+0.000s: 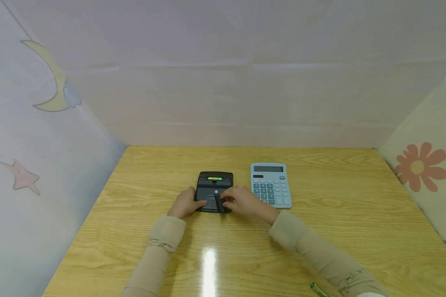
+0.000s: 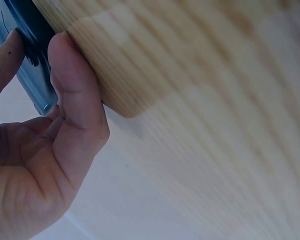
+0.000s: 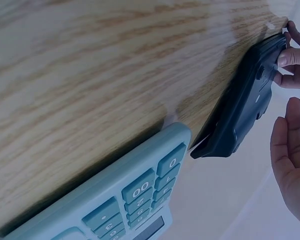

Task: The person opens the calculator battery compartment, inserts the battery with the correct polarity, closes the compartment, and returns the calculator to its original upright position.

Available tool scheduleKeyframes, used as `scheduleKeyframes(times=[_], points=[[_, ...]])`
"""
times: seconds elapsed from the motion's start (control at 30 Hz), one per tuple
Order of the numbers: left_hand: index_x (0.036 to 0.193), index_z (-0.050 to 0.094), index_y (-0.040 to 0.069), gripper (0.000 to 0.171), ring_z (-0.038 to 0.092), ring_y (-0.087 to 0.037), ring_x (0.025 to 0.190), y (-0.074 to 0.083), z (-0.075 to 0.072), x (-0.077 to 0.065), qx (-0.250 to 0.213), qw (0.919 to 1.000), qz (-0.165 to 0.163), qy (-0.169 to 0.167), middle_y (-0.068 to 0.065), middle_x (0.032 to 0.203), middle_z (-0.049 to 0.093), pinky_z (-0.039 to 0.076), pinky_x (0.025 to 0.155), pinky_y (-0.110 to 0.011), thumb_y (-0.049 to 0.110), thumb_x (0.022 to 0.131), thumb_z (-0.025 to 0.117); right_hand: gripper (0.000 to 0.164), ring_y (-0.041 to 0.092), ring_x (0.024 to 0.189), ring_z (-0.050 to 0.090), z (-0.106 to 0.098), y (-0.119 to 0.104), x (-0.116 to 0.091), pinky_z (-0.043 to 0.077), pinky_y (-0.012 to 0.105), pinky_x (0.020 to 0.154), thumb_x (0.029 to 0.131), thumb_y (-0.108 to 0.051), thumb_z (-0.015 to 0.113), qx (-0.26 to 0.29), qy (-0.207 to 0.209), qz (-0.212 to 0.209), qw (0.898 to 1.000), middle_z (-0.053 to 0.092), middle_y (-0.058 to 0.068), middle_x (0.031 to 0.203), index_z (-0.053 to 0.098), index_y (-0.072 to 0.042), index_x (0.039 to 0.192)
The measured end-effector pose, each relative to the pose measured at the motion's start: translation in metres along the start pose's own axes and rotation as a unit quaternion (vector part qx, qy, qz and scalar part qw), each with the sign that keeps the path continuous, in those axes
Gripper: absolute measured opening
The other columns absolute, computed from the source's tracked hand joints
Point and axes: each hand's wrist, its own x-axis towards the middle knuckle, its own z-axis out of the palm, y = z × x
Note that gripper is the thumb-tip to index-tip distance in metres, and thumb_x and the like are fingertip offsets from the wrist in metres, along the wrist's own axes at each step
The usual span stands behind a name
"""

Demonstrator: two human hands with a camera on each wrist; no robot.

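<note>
on the desk [image 1: 104, 247], a face-down black calculator [image 1: 203, 194] is steadied by the gripping fingers of the left hand [image 1: 185, 203] while its apparent battery cover [image 1: 218, 204] is pinched by the right hand [image 1: 242, 200], so cover-fitting seems underway, with alignment over the exposed battery [image 1: 214, 178] needed next.

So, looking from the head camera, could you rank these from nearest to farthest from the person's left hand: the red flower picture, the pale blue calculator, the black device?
From the left hand:
1. The black device: nearest, gripped at its left side.
2. The pale blue calculator: on the table, right of the device.
3. The red flower picture: farthest, on the right wall.
</note>
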Motion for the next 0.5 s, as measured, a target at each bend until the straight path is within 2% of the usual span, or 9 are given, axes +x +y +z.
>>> scheduleKeyframes(times=[0.17,0.5], points=[[0.1,0.052,-0.004,0.042,0.052,-0.021,0.07,0.0009,-0.0008,-0.0002,-0.001,1.0,0.001,0.001,-0.012,0.082,0.056,0.044,0.062,-0.035,0.028,0.081,0.07,0.019,0.009,0.074,0.06,-0.0003,0.0014,0.0005,0.047,0.018,0.062,0.083,-0.011,0.066,0.011,0.005,-0.001,1.0,0.067,0.006,0.091,0.067,-0.002,0.101],[0.1,0.052,-0.003,0.042,0.051,-0.021,0.068,0.0023,-0.0018,-0.002,0.003,1.0,0.003,0.0,-0.012,0.081,0.055,0.042,0.059,-0.034,0.03,0.081,0.07,0.019,0.01,0.072,0.06,-0.001,-0.0011,0.0011,0.048,0.019,0.061,0.087,-0.012,0.062,0.048,0.028,0.024,0.998,0.066,0.006,0.087,0.066,-0.001,0.102]])
